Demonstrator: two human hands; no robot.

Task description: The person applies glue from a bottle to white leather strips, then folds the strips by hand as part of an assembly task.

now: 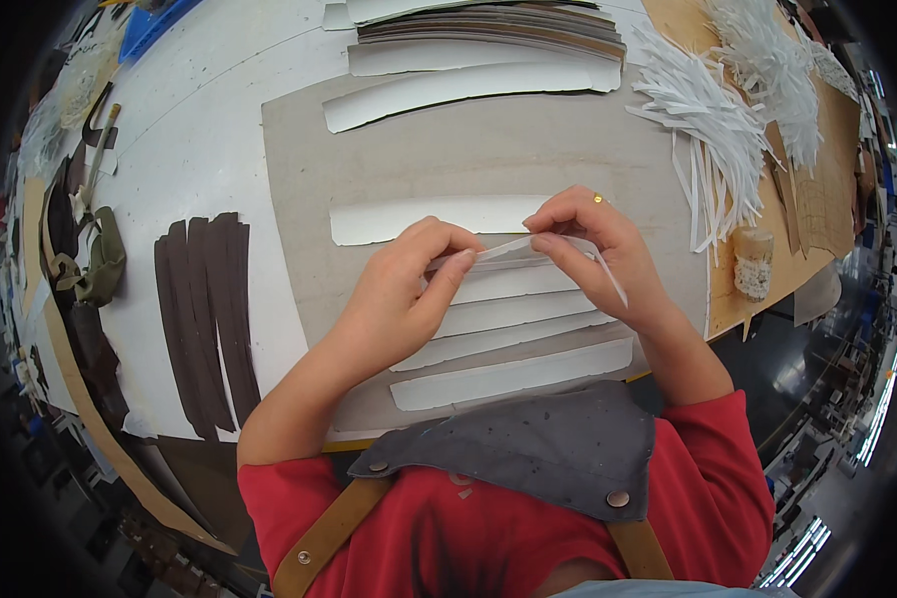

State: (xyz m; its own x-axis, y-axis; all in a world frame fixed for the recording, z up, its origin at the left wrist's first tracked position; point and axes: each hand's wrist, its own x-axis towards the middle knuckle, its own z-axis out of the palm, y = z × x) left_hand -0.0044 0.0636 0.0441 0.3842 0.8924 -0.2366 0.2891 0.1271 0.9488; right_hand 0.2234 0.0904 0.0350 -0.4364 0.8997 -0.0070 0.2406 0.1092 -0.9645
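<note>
- Left hand [414,274]: thumb and forefinger pinched on a thin strip [505,248], white.
- Right hand [603,254]: pinched on the same strip, a short span from the left; its tail hangs beside my right wrist.
- Strip, position: held up over the board [419,164], grey, between my two hands.
- Progress, my judgement: partway. One strip in hand, not laid down; I cannot tell from here whether the pieces below carry strips.
- Near row [513,374]: white pieces, spread below the hands towards the body, partly hidden by them.
- Single piece [409,221]: white, just beyond the fingertips.
- Left over, as I count it: a stack [488,35] of pieces well beyond both hands, a loose piece [468,92] on its near side, and a bundle [708,130] of thin strips beyond the right hand.
- Dark strips [179,329]: side by side, left of the left hand.
- Jar [753,264]: right of the right hand.
- Green cloth [105,259]: far left of the left hand.
- Obstructions: I see none between hands and board; only my own hands block the view.
</note>
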